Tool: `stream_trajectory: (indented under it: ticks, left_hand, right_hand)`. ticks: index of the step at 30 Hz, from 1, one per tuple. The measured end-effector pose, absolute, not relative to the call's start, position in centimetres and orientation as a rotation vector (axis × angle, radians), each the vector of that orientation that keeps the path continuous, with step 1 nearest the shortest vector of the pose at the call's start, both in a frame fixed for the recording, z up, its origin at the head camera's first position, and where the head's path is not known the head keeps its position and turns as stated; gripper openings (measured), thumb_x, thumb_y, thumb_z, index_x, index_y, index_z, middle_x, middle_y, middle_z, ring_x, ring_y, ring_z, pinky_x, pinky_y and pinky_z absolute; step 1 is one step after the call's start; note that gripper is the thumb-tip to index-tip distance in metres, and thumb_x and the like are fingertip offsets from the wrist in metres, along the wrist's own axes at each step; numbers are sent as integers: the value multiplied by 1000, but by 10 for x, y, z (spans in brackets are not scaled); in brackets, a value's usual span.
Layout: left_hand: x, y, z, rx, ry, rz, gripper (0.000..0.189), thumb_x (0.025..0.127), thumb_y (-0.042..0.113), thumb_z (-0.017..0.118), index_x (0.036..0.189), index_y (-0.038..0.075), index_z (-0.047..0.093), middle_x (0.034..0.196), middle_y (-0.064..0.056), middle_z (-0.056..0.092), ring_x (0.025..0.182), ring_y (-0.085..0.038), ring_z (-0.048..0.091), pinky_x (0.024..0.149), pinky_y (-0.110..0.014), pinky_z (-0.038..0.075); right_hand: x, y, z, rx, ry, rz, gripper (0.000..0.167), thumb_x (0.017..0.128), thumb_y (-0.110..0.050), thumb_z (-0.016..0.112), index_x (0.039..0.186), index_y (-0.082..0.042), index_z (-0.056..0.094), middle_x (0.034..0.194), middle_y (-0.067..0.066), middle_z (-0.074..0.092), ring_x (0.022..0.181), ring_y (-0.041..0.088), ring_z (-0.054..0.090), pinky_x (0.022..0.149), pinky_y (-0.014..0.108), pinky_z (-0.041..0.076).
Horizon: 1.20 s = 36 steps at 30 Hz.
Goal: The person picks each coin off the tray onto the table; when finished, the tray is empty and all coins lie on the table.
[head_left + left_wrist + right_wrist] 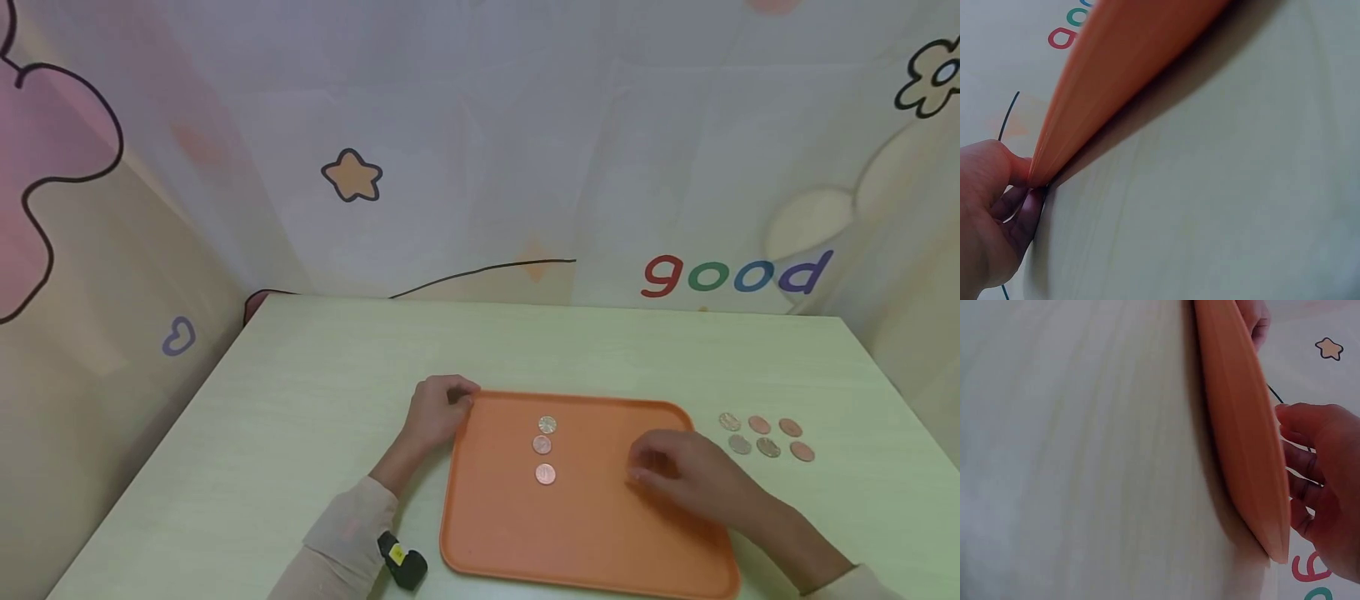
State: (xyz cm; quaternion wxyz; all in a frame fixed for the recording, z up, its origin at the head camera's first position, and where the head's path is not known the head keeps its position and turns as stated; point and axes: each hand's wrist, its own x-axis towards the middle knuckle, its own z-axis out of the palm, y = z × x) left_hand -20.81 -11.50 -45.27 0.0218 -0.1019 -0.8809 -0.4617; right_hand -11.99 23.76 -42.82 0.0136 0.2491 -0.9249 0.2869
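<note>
My left hand grips the far left corner of an orange tray; in the left wrist view its thumb and fingers close around the corner. On the tray, left of its middle, three coins lie in a column: a silvery coin at the far end, a pinkish coin and another pinkish coin nearer. Over the tray's right half is my right hand, thumb and fingers bent toward each other. The tray's rim hides its fingertips in the right wrist view, and I cannot tell whether a coin is between them.
Right of the tray, on the pale table, several silvery and copper coins lie in two rows. A black device with a yellow label sits at my left sleeve. A printed cloth hangs behind the table.
</note>
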Motion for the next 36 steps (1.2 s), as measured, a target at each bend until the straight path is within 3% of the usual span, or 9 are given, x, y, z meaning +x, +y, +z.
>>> stream_trajectory:
  ticks: [9, 19, 36]
  left_hand:
    - [-209, -115, -453, -319, -2716, -1433, 19, 91, -3, 64, 98, 4, 79, 101, -12, 79, 100, -29, 72, 92, -47, 57]
    - [-208, -114, -452, -295, -2726, -1442, 19, 91, -1, 64, 99, 4, 79, 103, -12, 79, 102, -29, 73, 94, -47, 57]
    - [-207, -114, -452, -284, -2721, -1468, 19, 91, -1, 64, 99, 5, 79, 103, -12, 79, 100, -28, 72, 92, -46, 58]
  right_hand:
    - [-129, 218, -432, 876, -2959, 1171, 13, 93, -33, 74, 99, -22, 69, 90, -14, 67, 83, -3, 56, 75, 19, 52]
    - [-138, 192, -428, 938, -3038, 1135, 21, 90, -33, 76, 104, -19, 70, 94, -13, 69, 86, -2, 57, 80, 19, 52]
    - [-146, 162, -443, 1060, -2882, 1224, 23, 88, -29, 80, 106, -19, 72, 95, -10, 70, 85, -1, 56, 78, 19, 50]
